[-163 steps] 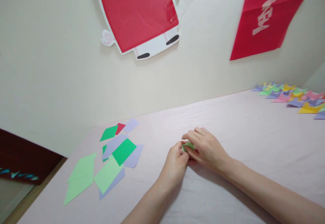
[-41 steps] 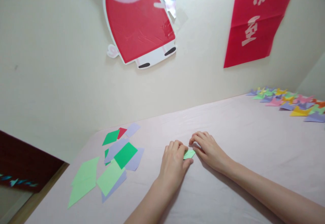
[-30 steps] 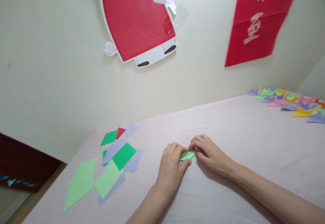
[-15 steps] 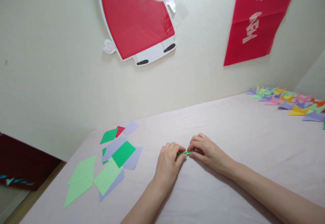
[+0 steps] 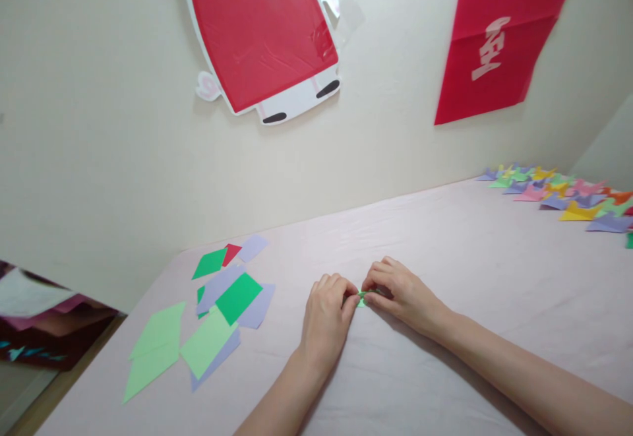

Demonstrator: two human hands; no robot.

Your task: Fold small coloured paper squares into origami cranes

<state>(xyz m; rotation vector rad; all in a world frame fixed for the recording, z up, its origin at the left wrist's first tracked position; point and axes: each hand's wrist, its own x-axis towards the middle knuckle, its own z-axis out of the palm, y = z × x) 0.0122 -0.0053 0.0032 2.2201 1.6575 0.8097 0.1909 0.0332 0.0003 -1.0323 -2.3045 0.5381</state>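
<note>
A small folded piece of green paper (image 5: 362,300) lies low over the pale cloth, mostly covered by fingers. My left hand (image 5: 329,317) pinches its left end between thumb and fingers. At its right end, my right hand (image 5: 398,294) pinches it as well, thumb below and fingers curled above. The fingertips of both hands are close together. Only a short light green strip and a bit of paper beneath it show between them; the exact shape of the fold is hidden.
Left of my hands lie loose paper sheets, among them a dark green sheet (image 5: 239,299), a light green sheet (image 5: 210,342) and a purple sheet (image 5: 254,249). Several folded paper figures (image 5: 581,211) stand in rows at the far right. A wall (image 5: 277,179) rises behind the covered surface (image 5: 425,383).
My right hand has moved slightly left, and the fingertips are closer together on the green paper. At the lower left, pale and pink shapes have appeared beyond the surface's edge.
</note>
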